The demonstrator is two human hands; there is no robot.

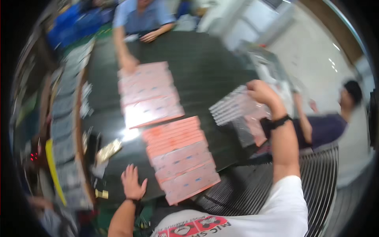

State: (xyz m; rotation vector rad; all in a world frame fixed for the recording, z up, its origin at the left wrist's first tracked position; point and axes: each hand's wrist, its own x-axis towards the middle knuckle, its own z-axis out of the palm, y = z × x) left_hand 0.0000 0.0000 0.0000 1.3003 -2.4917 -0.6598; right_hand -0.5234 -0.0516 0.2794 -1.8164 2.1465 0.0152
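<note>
My left hand (133, 183) lies flat on the dark table (197, 59), fingers spread and nothing in it. Beside it sits a row of overlapping flat pink-orange panels (185, 162), with small blue marks on the nearer ones. My right hand (259, 91) is stretched out to the right, its fingers closed on the upper corner of a striped white-and-grey sheet (228, 107). Whether that is one sheet or several is blurred. Just below it are a grey piece (241, 131) and a pink panel (256, 128).
Across the table, a person in light blue (130, 19) reaches to another group of pink panels (150, 94). A person in dark clothes (325, 128) is at the right. Grey packs (65, 130) line the left edge, near a gold packet (109, 150). Black ribbed slats (312, 170) are at lower right.
</note>
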